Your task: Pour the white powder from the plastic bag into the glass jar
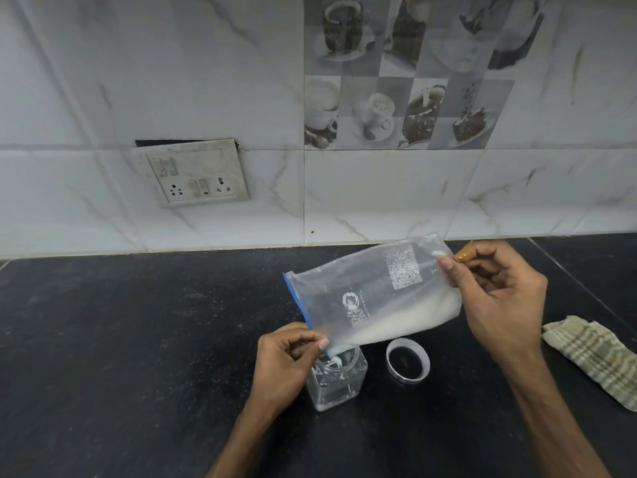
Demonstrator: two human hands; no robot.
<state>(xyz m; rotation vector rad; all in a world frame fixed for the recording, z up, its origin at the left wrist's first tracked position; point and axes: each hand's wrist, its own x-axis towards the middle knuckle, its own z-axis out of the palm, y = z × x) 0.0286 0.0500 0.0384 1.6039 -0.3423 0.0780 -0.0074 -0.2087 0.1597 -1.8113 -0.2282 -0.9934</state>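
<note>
The mouth of the square clear glass jar (339, 381) is showing only in part behind the low corner of the clear plastic zip bag (372, 294) and the left hand's fingers; the bag's grey print is too blurred to read, and both forearms are running off the bottom edge. The left hand (286, 357), reaching in from 6 o'clock, is pinching the bag's low corner over the jar. The right hand (499, 298), raised toward 2 o'clock, is pinching the bag's closed end. White powder (406, 320) is lying along the bag's lower edge and spilling toward 7 o'clock into the jar, which is standing on the black speckled counter (138, 339).
</note>
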